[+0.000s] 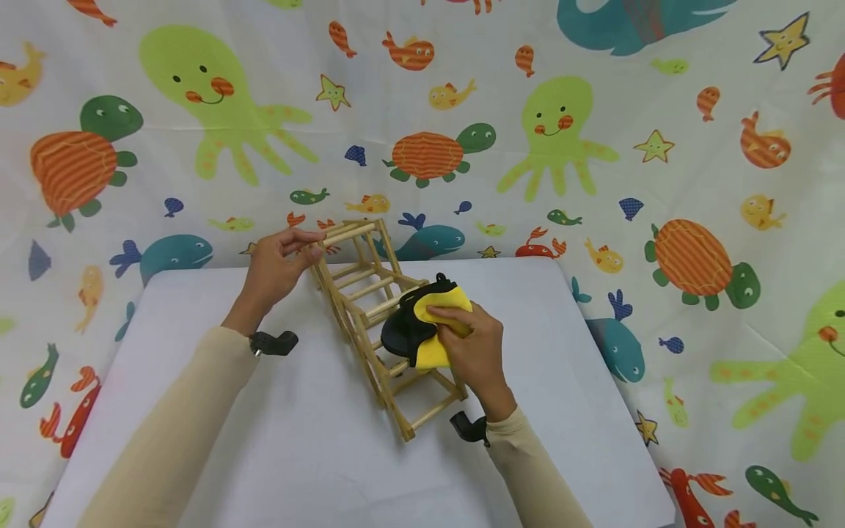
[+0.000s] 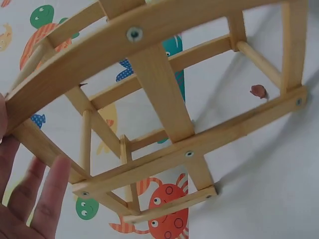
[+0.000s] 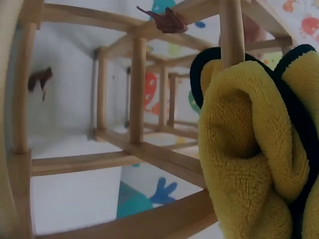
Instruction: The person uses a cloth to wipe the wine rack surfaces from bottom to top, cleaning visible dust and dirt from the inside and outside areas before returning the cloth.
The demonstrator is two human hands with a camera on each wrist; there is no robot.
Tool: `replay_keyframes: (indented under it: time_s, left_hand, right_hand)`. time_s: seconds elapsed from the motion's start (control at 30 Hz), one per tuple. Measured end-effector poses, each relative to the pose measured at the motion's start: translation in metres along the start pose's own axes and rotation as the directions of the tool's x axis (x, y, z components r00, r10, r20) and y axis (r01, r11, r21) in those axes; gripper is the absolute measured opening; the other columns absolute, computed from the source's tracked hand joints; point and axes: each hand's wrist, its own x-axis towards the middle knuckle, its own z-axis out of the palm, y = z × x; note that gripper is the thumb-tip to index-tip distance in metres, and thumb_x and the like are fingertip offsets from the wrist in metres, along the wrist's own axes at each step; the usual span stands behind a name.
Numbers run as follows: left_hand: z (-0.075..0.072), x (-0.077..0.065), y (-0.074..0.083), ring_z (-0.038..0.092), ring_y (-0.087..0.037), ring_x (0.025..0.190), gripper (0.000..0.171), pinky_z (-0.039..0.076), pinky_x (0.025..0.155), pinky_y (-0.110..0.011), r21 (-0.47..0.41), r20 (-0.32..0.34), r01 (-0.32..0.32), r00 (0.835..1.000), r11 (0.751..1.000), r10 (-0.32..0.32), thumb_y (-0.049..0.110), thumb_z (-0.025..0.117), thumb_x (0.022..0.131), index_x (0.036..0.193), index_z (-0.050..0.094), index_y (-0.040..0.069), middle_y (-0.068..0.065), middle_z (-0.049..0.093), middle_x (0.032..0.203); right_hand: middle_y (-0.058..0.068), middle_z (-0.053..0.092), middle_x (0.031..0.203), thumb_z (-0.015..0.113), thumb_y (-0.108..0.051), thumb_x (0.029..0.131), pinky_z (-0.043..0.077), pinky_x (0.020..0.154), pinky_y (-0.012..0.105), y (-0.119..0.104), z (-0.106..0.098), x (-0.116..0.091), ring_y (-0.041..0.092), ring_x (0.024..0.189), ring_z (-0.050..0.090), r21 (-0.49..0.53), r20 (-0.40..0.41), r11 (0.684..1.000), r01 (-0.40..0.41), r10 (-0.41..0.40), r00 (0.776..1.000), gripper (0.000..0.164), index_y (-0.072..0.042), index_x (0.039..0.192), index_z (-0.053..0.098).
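A light wooden rack (image 2: 164, 94) of slats and round rungs stands tilted on the table in the head view. My left hand (image 1: 277, 268) holds its far upper end, thumb and fingers at the corner. With my right hand (image 1: 478, 352) I grip a yellow cloth with black edging and a black side (image 1: 439, 319), bunched against the rungs at the rack's middle. Fluffy yellow folds lie around a rung (image 3: 232, 35) in the right wrist view. A dry brown leaf (image 3: 169, 21) lies on a rail of the rack.
The rack is on a white table (image 1: 277, 440). Another brown leaf piece (image 3: 40, 82) shows behind the rungs, and a small brown bit (image 2: 258, 91) appears in the left wrist view. A curtain (image 1: 370, 139) printed with sea animals hangs behind and beside the table.
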Motion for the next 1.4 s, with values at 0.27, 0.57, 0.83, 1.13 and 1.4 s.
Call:
replay_keyframes:
  time_s: [0.27,0.57,0.83,1.13,1.4]
  left_hand:
    - [0.011,-0.005,0.006,0.077,-0.032,0.106,0.031,0.056,0.086,-0.037,0.259,-0.115,-0.128,0.98,0.957,0.162,0.025,0.09,0.087,0.113,0.082,0.013,-0.012,0.081,0.118]
    - [0.019,-0.012,0.015,0.081,-0.032,0.087,0.034,0.053,0.065,-0.025,0.381,-0.133,-0.177,0.961,0.908,0.243,0.024,0.095,0.078,0.107,0.083,0.01,-0.01,0.084,0.101]
    - [0.029,-0.022,0.017,0.07,-0.03,0.071,0.041,0.04,0.059,-0.03,0.476,-0.156,-0.258,0.916,0.841,0.369,0.031,0.097,0.073,0.102,0.085,0.006,-0.01,0.083,0.091]
    - [0.042,-0.033,0.022,0.076,-0.029,0.078,0.04,0.048,0.058,-0.032,0.447,-0.165,-0.325,0.886,0.833,0.434,0.029,0.1,0.068,0.094,0.082,0.004,-0.01,0.083,0.086]
    - [0.054,-0.041,0.028,0.075,-0.027,0.076,0.04,0.052,0.062,-0.037,0.46,-0.142,-0.322,0.893,0.827,0.427,0.032,0.099,0.07,0.091,0.079,0.005,-0.01,0.08,0.082]
  right_hand:
    - [0.01,0.079,0.117,0.076,0.007,0.087,0.061,0.1,0.05,0.02,-0.017,0.03,0.025,0.113,0.071,-0.015,-0.037,0.995,-0.096,0.095,0.995,0.033,-0.018,0.107,0.087]
    - [0.01,0.077,0.126,0.075,0.008,0.087,0.06,0.102,0.049,0.048,-0.03,0.068,0.023,0.123,0.068,0.031,0.042,0.988,-0.15,0.149,0.988,0.034,-0.016,0.108,0.086]
    - [0.01,0.075,0.132,0.076,0.002,0.091,0.062,0.092,0.036,0.064,-0.039,0.094,0.024,0.122,0.064,0.003,0.113,0.976,-0.219,0.217,0.97,0.029,-0.018,0.111,0.086]
    - [0.013,0.075,0.13,0.08,-0.001,0.09,0.061,0.078,0.02,0.067,-0.051,0.104,0.021,0.106,0.07,0.021,0.045,0.974,-0.226,0.225,0.973,0.031,-0.018,0.115,0.085]
    - [0.011,0.074,0.125,0.084,-0.003,0.088,0.065,0.075,0.024,0.034,-0.069,0.099,0.02,0.095,0.073,0.192,-0.037,0.957,-0.217,0.228,0.973,0.03,-0.014,0.116,0.084]
